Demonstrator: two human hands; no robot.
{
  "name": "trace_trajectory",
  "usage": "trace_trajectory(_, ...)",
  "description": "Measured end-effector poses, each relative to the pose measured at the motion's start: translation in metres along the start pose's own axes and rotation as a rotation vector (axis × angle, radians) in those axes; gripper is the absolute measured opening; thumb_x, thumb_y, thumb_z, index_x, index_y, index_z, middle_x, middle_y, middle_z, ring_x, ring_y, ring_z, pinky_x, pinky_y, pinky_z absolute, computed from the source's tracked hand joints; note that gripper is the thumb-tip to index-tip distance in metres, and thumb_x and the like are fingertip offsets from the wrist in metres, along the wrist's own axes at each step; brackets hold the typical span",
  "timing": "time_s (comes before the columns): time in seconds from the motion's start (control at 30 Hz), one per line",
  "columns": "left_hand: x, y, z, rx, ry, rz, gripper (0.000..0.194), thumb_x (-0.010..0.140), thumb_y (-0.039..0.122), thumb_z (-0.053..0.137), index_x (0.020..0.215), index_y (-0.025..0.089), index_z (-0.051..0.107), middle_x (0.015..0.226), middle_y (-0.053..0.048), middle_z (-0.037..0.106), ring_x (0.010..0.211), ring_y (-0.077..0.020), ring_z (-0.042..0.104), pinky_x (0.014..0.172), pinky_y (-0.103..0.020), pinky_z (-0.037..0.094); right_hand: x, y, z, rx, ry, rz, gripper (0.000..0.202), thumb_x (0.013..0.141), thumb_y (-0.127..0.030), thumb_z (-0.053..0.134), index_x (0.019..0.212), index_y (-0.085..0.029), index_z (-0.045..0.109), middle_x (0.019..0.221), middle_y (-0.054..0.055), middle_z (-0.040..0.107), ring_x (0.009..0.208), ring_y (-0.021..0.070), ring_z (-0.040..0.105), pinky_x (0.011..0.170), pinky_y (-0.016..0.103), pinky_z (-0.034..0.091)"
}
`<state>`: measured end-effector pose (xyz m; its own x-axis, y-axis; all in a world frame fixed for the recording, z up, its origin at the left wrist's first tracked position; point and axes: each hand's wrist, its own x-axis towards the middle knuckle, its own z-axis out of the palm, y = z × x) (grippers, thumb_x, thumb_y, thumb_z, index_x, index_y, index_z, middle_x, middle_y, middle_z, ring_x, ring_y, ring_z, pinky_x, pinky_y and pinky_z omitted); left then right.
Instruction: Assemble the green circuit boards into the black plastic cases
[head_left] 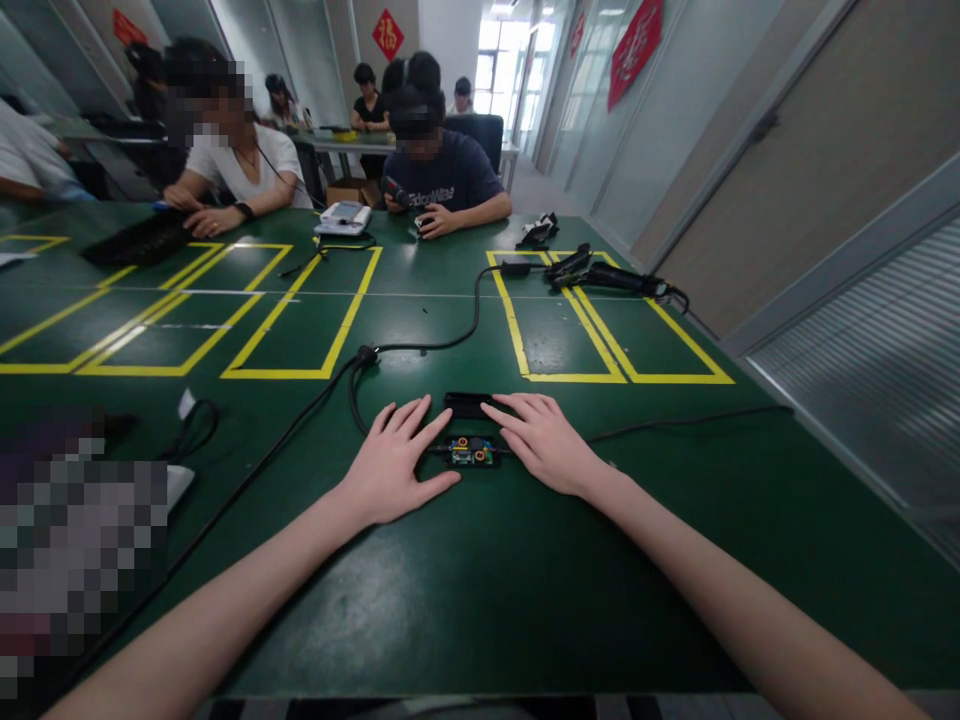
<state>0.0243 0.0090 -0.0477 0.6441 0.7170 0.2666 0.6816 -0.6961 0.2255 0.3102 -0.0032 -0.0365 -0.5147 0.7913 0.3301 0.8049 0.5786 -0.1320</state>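
A small circuit board in a black case half (472, 452) lies on the green table between my hands, with a black cable leaving it on each side. Just beyond it rests a black cover piece (466, 405). My left hand (397, 463) lies at the left of the board, fingers spread, index fingertip near the cover's left end. From the right, my right hand (546, 442) reaches in with fingers extended, a fingertip at the cover's right end. Neither hand is closed around anything.
A black cable (300, 412) with a plug (367, 355) runs on the left. Yellow tape outlines (570, 379) mark the green table (420, 620). Bundled black adapters (615, 278) lie at the far right, a white device (343, 217) farther back. Two people work across the table.
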Motion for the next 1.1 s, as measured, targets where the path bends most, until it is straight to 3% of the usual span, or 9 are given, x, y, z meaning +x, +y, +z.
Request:
trace_trajectory(0.1,0.0,0.002,-0.001,-0.048,-0.023,0.032,0.072,0.096,0.056,0.066,0.156,0.021,0.047,0.161,-0.019,0.048,0.15,-0.0372,0.043,0.124,-0.065,0.031,-0.001,0.003,0.003,0.115,0.0,0.001,0.039,0.105,-0.019,0.046,0.136,-0.025,0.07,0.14,0.013,0.069,0.124,0.0291,0.063,0.104,0.054,0.05)
trace_trajectory(0.23,0.0,0.005,-0.006,-0.129,0.001,0.108,0.049,0.099,0.041,0.067,0.142,0.02,0.06,0.147,-0.015,0.064,0.14,-0.0311,0.056,0.121,-0.056,0.041,-0.003,0.005,0.006,0.303,0.072,0.047,0.025,0.103,-0.023,0.057,0.112,-0.025,0.08,0.121,0.011,0.076,0.11,0.0267,0.071,0.095,0.047,0.059)
trace_trajectory(0.33,0.0,0.004,-0.008,-0.151,0.07,0.114,0.041,0.096,0.035,0.071,0.133,0.019,0.065,0.139,-0.015,0.069,0.131,-0.03,0.064,0.113,-0.052,0.05,-0.004,0.001,0.007,0.478,0.131,0.097,0.018,0.1,-0.023,0.062,0.104,-0.023,0.08,0.118,0.01,0.075,0.109,0.0249,0.072,0.097,0.044,0.06)
trace_trajectory(0.47,-0.002,0.001,-0.005,-0.16,0.151,0.136,0.041,0.093,0.033,0.075,0.131,0.02,0.067,0.137,-0.014,0.071,0.123,-0.0294,0.07,0.109,-0.049,0.055,-0.003,-0.006,0.009,0.791,0.161,0.209,0.012,0.096,-0.03,0.069,0.098,-0.021,0.078,0.12,0.01,0.07,0.105,0.0223,0.073,0.092,0.039,0.065)
trace_trajectory(0.6,-0.004,0.003,-0.003,-0.196,0.189,0.146,0.055,0.093,0.028,0.073,0.145,0.02,0.058,0.14,-0.014,0.07,0.123,-0.0273,0.072,0.108,-0.043,0.058,-0.002,-0.012,0.012,0.993,0.172,0.326,0.013,0.088,-0.033,0.076,0.088,-0.02,0.071,0.118,0.007,0.067,0.094,0.018,0.074,0.088,0.035,0.067)
trace_trajectory(0.67,-0.004,0.004,-0.003,-0.212,0.183,0.12,0.067,0.093,0.026,0.073,0.154,0.022,0.048,0.14,-0.012,0.07,0.123,-0.0261,0.072,0.106,-0.04,0.06,-0.001,-0.013,0.013,1.043,0.182,0.367,0.014,0.085,-0.029,0.078,0.091,-0.021,0.068,0.115,0.006,0.068,0.09,0.0168,0.074,0.085,0.034,0.068)
trace_trajectory(0.83,-0.004,0.004,-0.002,-0.228,0.185,0.083,0.084,0.091,0.027,0.074,0.164,0.023,0.033,0.136,-0.01,0.072,0.119,-0.0262,0.074,0.101,-0.037,0.062,-0.003,-0.012,0.017,1.025,0.195,0.362,0.037,0.087,-0.025,0.074,0.124,-0.026,0.071,0.121,0.006,0.066,0.089,0.0157,0.074,0.087,0.034,0.068)
trace_trajectory(0.97,-0.004,0.002,0.0,-0.233,0.188,0.093,0.079,0.092,0.028,0.073,0.162,0.022,0.037,0.14,-0.011,0.07,0.12,-0.0266,0.074,0.103,-0.038,0.062,-0.004,-0.01,0.019,0.972,0.222,0.336,0.03,0.088,-0.024,0.072,0.117,-0.024,0.077,0.125,0.008,0.065,0.089,0.0155,0.074,0.089,0.033,0.067)
trace_trajectory(1.1,-0.004,0.001,0.0,-0.242,0.182,0.085,0.074,0.092,0.029,0.073,0.159,0.021,0.044,0.142,-0.011,0.069,0.121,-0.0269,0.073,0.105,-0.038,0.061,-0.003,-0.01,0.02,0.972,0.217,0.352,0.032,0.086,-0.021,0.071,0.118,-0.023,0.077,0.11,0.006,0.074,0.09,0.0179,0.075,0.089,0.036,0.067)
